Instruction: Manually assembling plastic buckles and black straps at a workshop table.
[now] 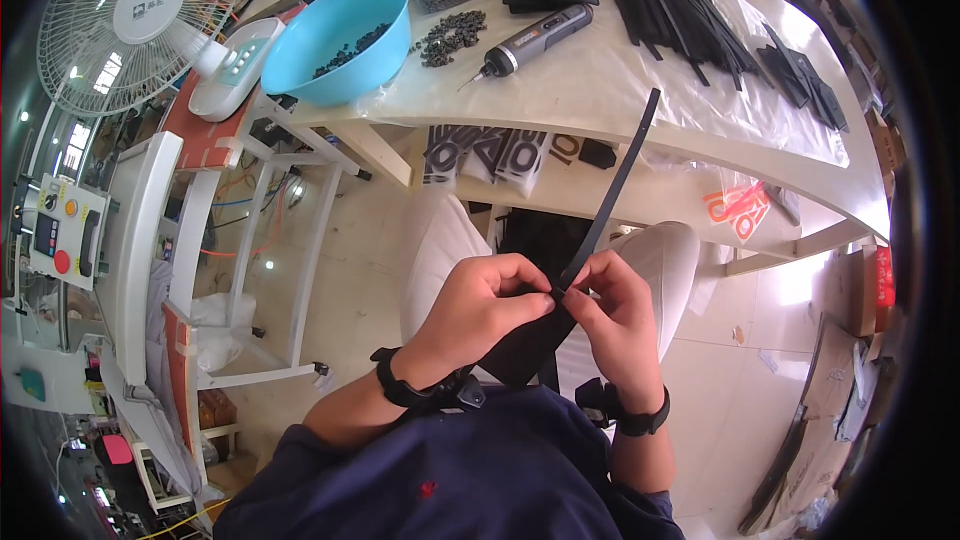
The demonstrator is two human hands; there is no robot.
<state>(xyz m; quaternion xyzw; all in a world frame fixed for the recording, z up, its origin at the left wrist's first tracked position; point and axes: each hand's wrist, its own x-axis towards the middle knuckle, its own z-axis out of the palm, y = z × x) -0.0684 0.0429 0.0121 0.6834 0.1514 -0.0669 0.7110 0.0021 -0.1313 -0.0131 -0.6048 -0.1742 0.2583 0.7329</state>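
Here's the black strip, its lower end between the fingertips above the lap, its long free end slanting away beyond the right hand. Both hands are together, pinched on that lower end: the left hand reaches inward, thumb and forefinger meeting at the strip, other fingers curled; the right angles up and inward, thumb and forefinger closing from the other side. Wrists sit low and apart, each in a black band. A flat black piece hangs just below the fingers. Beyond the hands, on the table, lie a power screwdriver and, farther right, a bundle of black strips; ahead and left of the left hand, a blue bowl.
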